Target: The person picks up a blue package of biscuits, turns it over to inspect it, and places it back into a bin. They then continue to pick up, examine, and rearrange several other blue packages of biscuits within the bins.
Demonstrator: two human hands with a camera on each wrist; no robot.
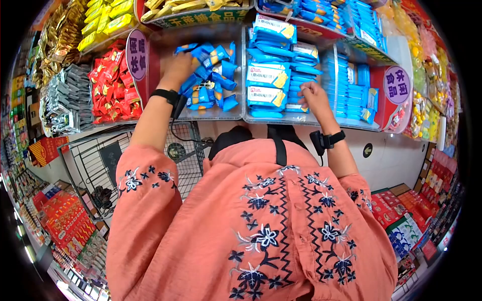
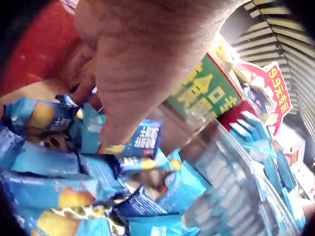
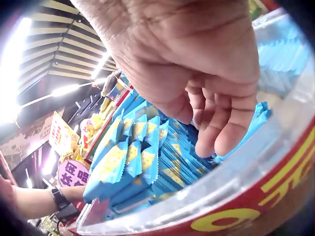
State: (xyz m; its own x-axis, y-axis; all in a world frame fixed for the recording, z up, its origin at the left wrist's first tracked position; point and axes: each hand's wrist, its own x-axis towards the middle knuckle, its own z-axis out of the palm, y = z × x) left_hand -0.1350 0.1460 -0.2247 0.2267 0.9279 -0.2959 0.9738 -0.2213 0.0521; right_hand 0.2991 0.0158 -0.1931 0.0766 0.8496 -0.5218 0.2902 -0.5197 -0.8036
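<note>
In the head view, my left hand [image 1: 178,70] reaches into a clear bin of loose blue snack packets [image 1: 224,83]. The left wrist view has the thumb lying across one blue snack packet [image 2: 91,129], with the fingers behind it, pinching it among the others. Over the neighbouring bin hangs my right hand [image 1: 316,99], near stacked blue biscuit packets [image 1: 266,75]. Its fingers are loosely curled and hold nothing; in the right wrist view they hover close over the rows of packets [image 3: 147,162].
Red packets [image 1: 114,85] and grey packets [image 1: 70,100] fill bins at the left. Clear plastic walls divide the bins, and purple round signs [image 1: 136,54] stand at the ends. A wire shopping cart [image 1: 90,165] is below left, beside the person's body.
</note>
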